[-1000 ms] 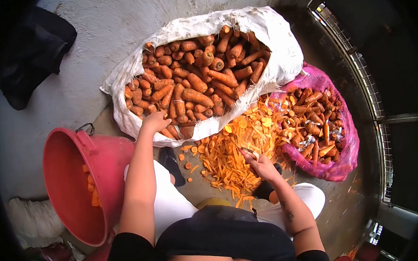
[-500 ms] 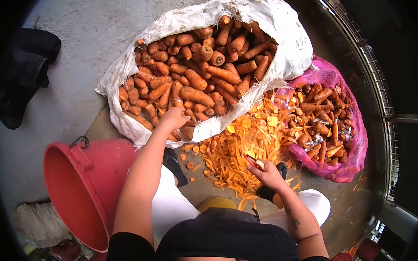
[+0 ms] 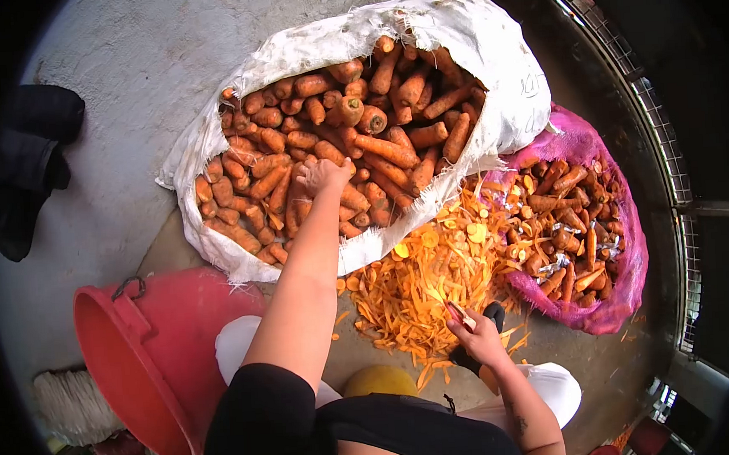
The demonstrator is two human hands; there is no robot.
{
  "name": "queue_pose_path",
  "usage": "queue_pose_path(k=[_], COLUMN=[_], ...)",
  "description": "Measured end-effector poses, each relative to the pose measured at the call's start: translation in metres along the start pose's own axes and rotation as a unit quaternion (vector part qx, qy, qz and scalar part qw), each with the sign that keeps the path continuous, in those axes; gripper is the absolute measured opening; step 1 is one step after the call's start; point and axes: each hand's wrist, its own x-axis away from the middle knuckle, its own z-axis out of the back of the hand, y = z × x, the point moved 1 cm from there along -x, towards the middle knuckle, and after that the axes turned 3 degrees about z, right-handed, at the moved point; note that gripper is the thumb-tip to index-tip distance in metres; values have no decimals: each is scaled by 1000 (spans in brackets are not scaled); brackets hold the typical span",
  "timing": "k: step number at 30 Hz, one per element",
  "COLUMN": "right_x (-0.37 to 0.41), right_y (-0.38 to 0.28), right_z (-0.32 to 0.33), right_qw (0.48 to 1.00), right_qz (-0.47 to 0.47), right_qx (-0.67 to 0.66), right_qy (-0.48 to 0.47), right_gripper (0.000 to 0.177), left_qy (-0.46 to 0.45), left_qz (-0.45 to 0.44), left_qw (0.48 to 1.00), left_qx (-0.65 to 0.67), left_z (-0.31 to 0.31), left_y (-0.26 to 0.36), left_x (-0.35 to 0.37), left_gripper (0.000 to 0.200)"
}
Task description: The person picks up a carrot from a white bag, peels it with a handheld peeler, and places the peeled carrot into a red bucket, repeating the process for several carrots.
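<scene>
1. A carrot (image 3: 329, 152) is seen just ahead of the left hand (image 3: 322, 177), at its fingertips in the white sack (image 3: 501, 72); its long axis is slanted across the line of the outstretched forearm, from far left to near right.

2. The left hand is laid palm down among the carrots (image 3: 389, 150), fingers bent; whether one is gripped cannot be told, the palm being hidden.

3. The right hand (image 3: 481, 338) is closed around a small tool (image 3: 461, 315), whose tip is pointed toward the peelings (image 3: 409, 295). The carrots are reached more nearly by the left hand.

4. The white sack is laid wide open, packed with unpeeled carrots lying at many angles.

5. Beside it, at right, a pink sack (image 3: 604, 320) is filled with carrots and scraps. Peelings and cut rounds are heaped on the floor (image 3: 603, 371) between the sacks and the person.

6. At left, a red bucket (image 3: 192, 327) is placed near the knee, its mouth turned outward.
</scene>
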Motion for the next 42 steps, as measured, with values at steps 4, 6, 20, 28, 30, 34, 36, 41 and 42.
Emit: queue_pose_path(k=[4,6,20,28,30,34,36,41,42], right_x=[3,4,17,25,28,49,84,90,82], right_y=[-5,1,-16,-31,-35,-44,-67,-49,-39], right_z=[5,5,14,7,5,-6,-6,-34,-42], right_qw=[998,999,996,973,962,927,916,917,918], right_qz=[44,29,64,171,191,296,335,334,327], right_qx=[17,37,5,-114,-159,-178,-139,-157,-164], right_qy=[33,28,61,107,114,149,174,150,154], right_gripper=[39,39,38,31,31,25,21,23,24], left_qy=[-61,-78,-181,-487,-478,-70,-1,122,120], left_qz=[37,41,-133,-278,-321,-479,-491,-564,-573], left_qw=[997,996,781,409,492,836,842,801,797], left_qx=[14,21,582,720,653,259,225,160,150], left_z=[6,5,-4,93,119,155,154,121,120], left_y=[10,12,-43,-79,-88,-125,-133,-136,-135], left_x=[-13,-22,-7,132,173,251,283,291,294], left_gripper=[59,59,69,68,67,59,59,58,58])
